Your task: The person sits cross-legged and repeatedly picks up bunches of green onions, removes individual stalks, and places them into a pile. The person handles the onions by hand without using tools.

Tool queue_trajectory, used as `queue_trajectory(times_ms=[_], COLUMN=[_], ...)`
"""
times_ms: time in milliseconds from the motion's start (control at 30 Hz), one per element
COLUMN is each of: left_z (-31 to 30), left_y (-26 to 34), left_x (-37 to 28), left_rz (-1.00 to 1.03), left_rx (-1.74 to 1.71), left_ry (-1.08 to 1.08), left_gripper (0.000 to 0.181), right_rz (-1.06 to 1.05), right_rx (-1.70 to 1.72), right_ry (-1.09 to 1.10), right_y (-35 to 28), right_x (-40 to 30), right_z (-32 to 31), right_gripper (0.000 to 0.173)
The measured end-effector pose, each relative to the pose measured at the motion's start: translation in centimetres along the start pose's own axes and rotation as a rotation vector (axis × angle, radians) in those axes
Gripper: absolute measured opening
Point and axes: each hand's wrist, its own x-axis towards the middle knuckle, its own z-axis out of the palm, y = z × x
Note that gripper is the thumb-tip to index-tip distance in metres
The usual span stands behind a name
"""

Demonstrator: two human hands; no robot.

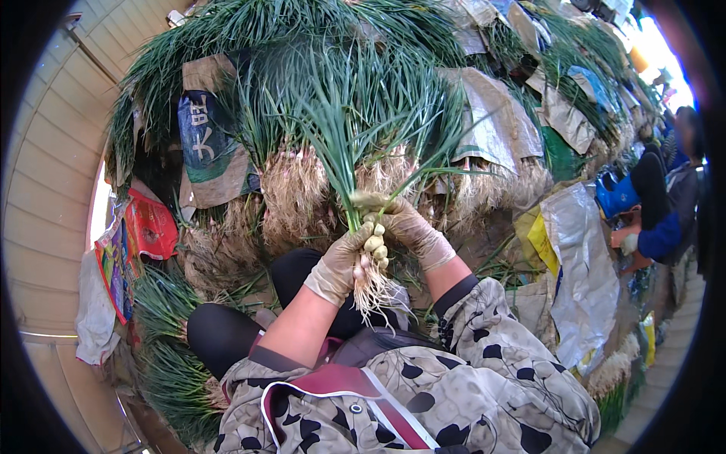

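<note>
A small bunch of green garlic plants, with pale bulbs, hanging white roots and long green leaves, is held upright before my body. My left hand, in a thin, soiled glove, grips it around the stems just by the bulbs. My right hand, gloved alike, is at the bunch's right side with its fingers closed on a stalk that leans off to the right. Some fingertips are blurred. Directly beyond both hands stand more rooted garlic plants with dense tan roots.
A high heap of leafy plants spans the far side, partly covered by woven sacks. To the left are a red bag and bundled plants. A white plastic sack lies at right, near a seated person.
</note>
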Motion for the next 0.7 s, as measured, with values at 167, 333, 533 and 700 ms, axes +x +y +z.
queue_trajectory(times_ms=[167,333,533,700], left_z=[0.3,1.8,3.3,0.2], left_y=[0.7,4.5,8.6,9.7], left_x=[-0.7,-3.2,-1.8,2.4], left_rz=[0.047,0.427,0.512,0.498], left_rx=[0.004,0.109,0.404,0.686], left_ry=[-0.072,-0.202,0.072,0.637], left_gripper=[0.021,0.034,0.040,0.029], right_rz=[-0.058,0.482,0.402,0.363], right_rx=[-0.091,-1.363,-0.199,-0.048], right_ry=[0.401,-0.248,0.624,0.894], right_y=[0.6,2.4,2.4,3.1], right_x=[-0.6,-3.9,5.0,9.7], right_z=[-1.8,-5.9,-4.4,-5.4], right_gripper=[0.015,0.032,0.028,0.025])
